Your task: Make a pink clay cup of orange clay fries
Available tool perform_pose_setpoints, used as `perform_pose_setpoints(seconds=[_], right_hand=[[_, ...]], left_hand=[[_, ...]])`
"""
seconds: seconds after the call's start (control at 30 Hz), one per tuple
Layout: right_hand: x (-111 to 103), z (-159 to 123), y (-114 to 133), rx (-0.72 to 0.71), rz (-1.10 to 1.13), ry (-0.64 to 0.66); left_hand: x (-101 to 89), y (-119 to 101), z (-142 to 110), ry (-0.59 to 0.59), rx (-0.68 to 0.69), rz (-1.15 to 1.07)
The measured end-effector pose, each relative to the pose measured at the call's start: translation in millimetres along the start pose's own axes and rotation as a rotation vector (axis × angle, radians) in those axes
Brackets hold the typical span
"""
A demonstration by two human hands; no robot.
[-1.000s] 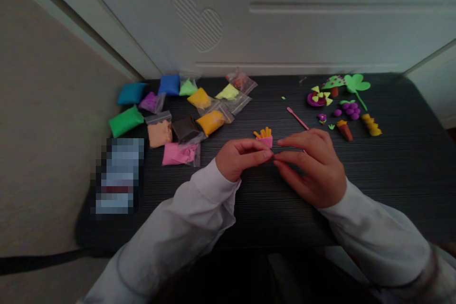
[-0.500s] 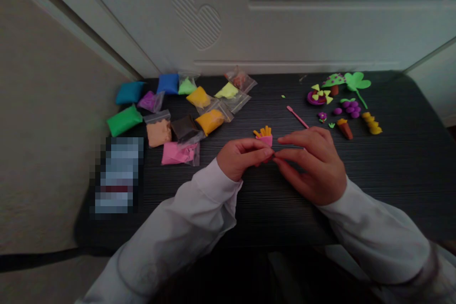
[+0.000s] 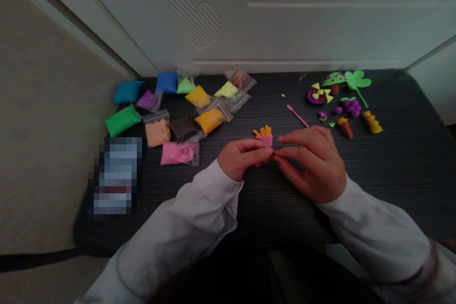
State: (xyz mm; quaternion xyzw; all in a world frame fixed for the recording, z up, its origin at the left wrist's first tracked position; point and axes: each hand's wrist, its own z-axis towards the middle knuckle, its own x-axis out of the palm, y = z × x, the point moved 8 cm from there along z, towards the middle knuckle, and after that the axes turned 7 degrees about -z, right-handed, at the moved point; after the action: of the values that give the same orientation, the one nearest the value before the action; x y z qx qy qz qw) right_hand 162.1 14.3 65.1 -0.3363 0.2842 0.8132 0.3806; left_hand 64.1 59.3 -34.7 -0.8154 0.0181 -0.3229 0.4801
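My left hand (image 3: pixel 242 157) is closed, thumb and index finger pinched, their tips meeting those of my right hand. A tiny dark bit shows there, too small to name. My right hand (image 3: pixel 315 164) pinches at the same spot with thumb and a fingertip, while another finger reaches forward above. Just beyond my left fingers is a clay model of French fries (image 3: pixel 264 137), yellow sticks in a pink box. My fingers cover its lower part, so I cannot tell whether my left hand touches it. A pink clay tool (image 3: pixel 298 116) lies beyond my right hand.
On the dark table (image 3: pixel 199 228), bags of coloured clay (image 3: pixel 210 121) lie to the left, above a blurred-out phone-like rectangle (image 3: pixel 117 175). Finished clay pieces stand at the right: grapes (image 3: pixel 352 107), an ice cream cone (image 3: pixel 345 128), a green clover (image 3: pixel 357 80). A white panel (image 3: pixel 302 28) rises behind.
Both hands stay at nearly the same spot, fingertips still together. The view has shifted very slightly; nothing else has visibly moved.
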Motion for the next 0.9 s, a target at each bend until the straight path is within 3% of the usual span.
perform_pose_setpoints(seconds=[0.57,0.9], right_hand=[[-0.3,-1.2,-3.3,0.035,0.028,-0.005],[-2.0,-0.5,-3.2,0.061,0.034,-0.024]], left_hand=[[3.5,7.9,-2.3,-0.068,-0.123,-0.209],[5.0,4.7,-2.4,-0.077,-0.059,-0.171]])
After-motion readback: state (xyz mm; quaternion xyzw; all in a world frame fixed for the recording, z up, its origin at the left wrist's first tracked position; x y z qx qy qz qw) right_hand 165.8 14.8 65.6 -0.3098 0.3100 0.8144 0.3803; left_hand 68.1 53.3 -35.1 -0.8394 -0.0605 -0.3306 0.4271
